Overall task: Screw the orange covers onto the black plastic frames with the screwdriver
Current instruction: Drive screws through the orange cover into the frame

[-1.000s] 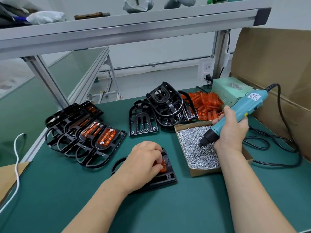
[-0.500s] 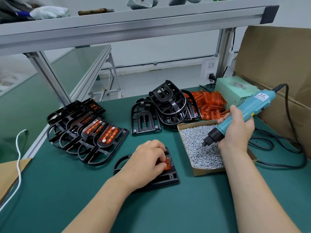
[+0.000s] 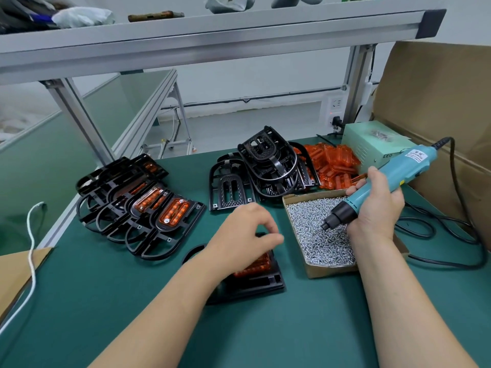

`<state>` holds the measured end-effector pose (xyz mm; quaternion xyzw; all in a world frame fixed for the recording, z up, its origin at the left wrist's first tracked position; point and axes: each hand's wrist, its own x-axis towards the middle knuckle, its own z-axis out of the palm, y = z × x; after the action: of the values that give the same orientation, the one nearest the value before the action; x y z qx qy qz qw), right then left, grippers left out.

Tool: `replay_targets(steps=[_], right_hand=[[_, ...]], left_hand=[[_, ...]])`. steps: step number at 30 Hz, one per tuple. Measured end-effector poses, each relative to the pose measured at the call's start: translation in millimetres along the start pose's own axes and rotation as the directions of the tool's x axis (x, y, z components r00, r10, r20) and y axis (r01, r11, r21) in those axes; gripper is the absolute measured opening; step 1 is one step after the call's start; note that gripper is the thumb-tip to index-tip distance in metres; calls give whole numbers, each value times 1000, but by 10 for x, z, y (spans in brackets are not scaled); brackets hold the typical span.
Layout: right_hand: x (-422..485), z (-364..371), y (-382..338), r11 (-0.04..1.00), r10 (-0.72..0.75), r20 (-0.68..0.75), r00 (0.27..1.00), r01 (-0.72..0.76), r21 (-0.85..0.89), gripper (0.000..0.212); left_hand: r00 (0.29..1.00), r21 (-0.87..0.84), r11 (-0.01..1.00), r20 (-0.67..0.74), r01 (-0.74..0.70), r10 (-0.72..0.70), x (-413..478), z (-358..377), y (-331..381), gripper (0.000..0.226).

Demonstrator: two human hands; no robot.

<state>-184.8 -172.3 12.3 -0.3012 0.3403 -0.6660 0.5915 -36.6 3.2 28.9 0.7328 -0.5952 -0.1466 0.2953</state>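
Screwdriver gripped by right hand above box full of screws; left hand loose, empty.

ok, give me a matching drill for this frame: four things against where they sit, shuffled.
Things:
1 screwdriver
2 screw box
3 loose orange covers
4 finished frames

Places:
A overlapping row at the left of the bench
B gripped in the right hand
C piled behind the screw box
D under the screwdriver tip

Pairs: 1-B, 2-D, 3-C, 4-A
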Motion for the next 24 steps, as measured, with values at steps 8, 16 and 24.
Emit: replay_targets(steps=[8, 16, 24], right_hand=[[1, 10, -1, 999, 13, -15, 1000, -12, 45, 18], [8, 9, -51, 996, -33, -35, 999, 36, 85, 15], [63, -24, -146, 986, -57, -126, 990, 75, 146, 23]], left_hand=[[999, -28, 999, -19, 45, -45, 265, 458, 415, 25], [992, -68, 994, -89, 84, -90, 318, 598, 461, 12], [995, 124, 991, -101, 40, -28, 352, 655, 454, 29]])
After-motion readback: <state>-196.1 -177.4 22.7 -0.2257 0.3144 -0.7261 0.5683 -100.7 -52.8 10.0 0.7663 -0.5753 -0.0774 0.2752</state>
